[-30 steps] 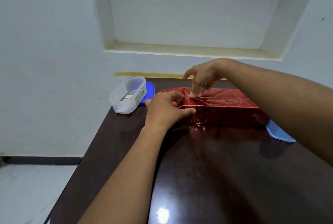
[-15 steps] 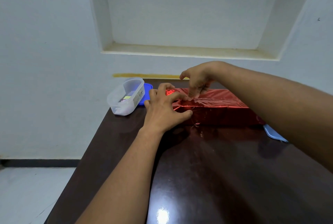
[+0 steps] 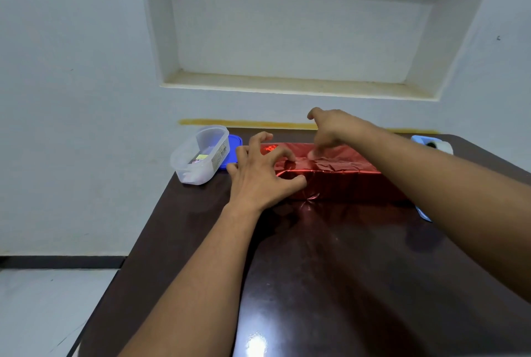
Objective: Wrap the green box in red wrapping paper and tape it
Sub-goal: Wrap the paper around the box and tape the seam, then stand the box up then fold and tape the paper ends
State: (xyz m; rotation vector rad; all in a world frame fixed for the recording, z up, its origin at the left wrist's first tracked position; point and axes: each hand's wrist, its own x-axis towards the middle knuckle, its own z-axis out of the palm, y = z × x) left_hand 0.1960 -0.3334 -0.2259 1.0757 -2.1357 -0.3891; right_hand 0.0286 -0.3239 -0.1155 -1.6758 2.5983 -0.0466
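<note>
Head view: the left hand [image 3: 260,175] is spread wide with bent fingers, its thumb and fingertips pressing the near left end of the box in red wrapping paper [image 3: 339,175]. The right hand [image 3: 330,132] reaches over the top, fingers curled down onto the crinkled paper; whether it pinches anything I cannot tell. The box lies on the dark counter [image 3: 316,270] under both hands. Left of the left hand stands a clear plastic tub [image 3: 201,155].
</note>
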